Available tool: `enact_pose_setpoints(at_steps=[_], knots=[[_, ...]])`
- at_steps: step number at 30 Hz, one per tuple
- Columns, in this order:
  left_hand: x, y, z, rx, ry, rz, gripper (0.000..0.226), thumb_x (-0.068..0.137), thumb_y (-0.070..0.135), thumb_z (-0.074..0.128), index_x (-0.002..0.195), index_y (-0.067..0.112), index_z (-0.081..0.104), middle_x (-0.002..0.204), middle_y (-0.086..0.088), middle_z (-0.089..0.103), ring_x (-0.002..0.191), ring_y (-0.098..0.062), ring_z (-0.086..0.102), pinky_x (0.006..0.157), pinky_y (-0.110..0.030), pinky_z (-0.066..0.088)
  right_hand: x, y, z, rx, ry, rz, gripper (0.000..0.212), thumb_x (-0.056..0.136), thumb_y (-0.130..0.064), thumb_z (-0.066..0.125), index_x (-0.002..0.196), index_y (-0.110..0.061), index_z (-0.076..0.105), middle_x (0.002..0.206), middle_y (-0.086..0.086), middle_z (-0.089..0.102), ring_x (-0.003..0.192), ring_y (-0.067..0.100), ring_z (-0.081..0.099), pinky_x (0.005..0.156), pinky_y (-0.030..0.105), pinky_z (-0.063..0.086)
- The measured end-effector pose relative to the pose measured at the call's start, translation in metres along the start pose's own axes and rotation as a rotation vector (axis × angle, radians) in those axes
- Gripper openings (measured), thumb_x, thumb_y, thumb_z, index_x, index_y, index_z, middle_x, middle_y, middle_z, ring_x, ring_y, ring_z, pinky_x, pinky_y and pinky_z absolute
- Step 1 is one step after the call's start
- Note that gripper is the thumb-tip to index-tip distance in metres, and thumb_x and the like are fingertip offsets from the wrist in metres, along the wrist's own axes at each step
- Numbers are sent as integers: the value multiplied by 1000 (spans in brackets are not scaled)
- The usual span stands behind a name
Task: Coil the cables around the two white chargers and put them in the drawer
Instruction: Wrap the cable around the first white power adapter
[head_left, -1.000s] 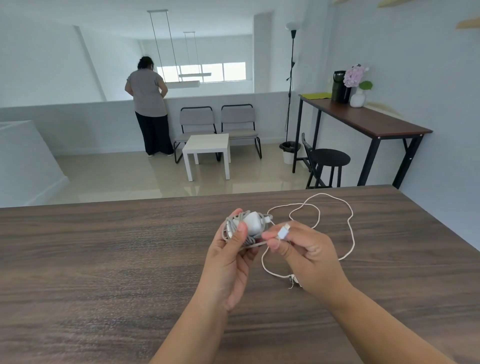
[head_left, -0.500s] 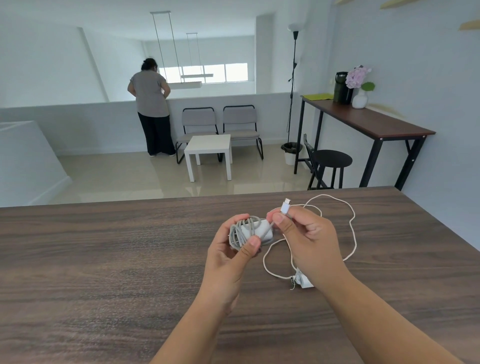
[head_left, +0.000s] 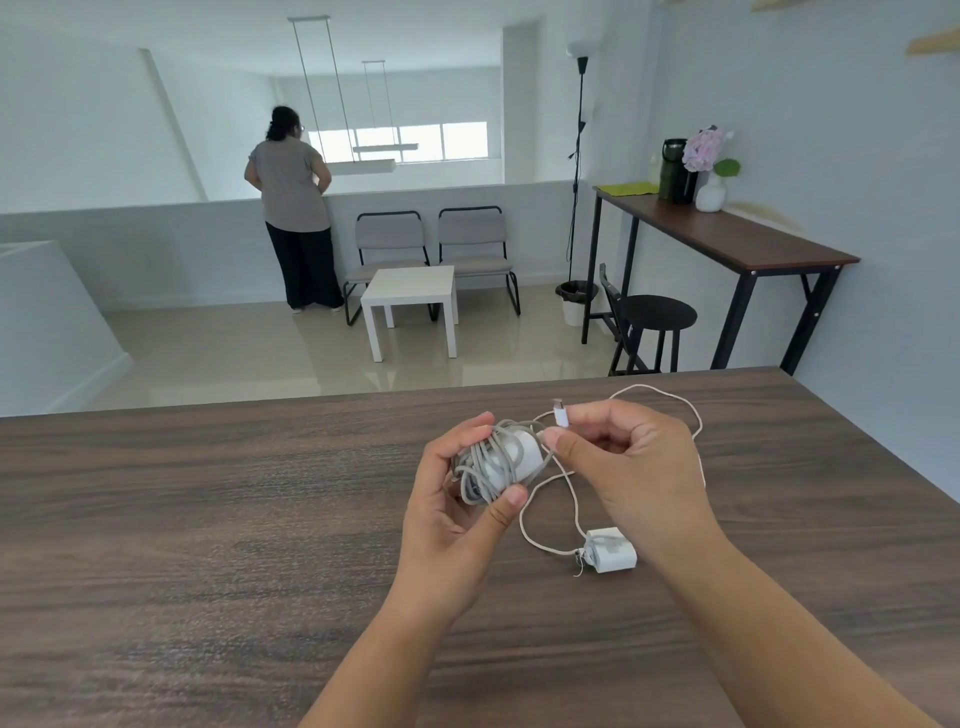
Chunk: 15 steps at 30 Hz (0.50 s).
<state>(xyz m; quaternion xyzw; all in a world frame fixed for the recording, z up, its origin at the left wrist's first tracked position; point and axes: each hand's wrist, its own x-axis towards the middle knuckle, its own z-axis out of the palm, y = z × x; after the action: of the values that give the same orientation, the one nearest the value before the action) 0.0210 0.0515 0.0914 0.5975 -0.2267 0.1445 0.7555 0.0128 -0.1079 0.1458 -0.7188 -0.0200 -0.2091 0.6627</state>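
Observation:
My left hand grips a white charger with grey cable wound around it in several turns, held above the dark wooden table. My right hand pinches that cable's white plug end just to the right of the charger, plug pointing up. A second white charger lies on the table under my right wrist. Its loose white cable loops across the table behind my right hand. No drawer is in view.
The table's far edge runs just beyond my hands. Past it lie a tiled floor, a small white table, two grey chairs, a black stool and a tall desk at the right wall. A person stands far back, facing away.
My right hand has carried the plug end up and over the charger, from in front of it to above and right. The left hand has turned the wound charger slightly.

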Motion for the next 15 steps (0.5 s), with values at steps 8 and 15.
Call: enact_pose_setpoints(at_steps=[8, 15], knots=[[-3, 2, -2, 89, -45, 86, 46, 78, 13, 74, 117, 28, 56, 137, -5, 52, 130, -30, 50, 100, -39, 46, 2, 0, -8, -546, -88, -361, 16, 84, -13, 71, 96, -22, 77, 77, -5, 70, 72, 10, 64, 68, 16, 47], [-2, 4, -2, 366, -59, 307, 44, 81, 11, 75, 119, 16, 54, 133, -6, 52, 129, -31, 50, 102, -50, 45, 2, -2, -7, -754, -99, -541, 12, 83, -13, 67, 91, -15, 76, 70, -3, 62, 66, 12, 58, 63, 15, 44]])
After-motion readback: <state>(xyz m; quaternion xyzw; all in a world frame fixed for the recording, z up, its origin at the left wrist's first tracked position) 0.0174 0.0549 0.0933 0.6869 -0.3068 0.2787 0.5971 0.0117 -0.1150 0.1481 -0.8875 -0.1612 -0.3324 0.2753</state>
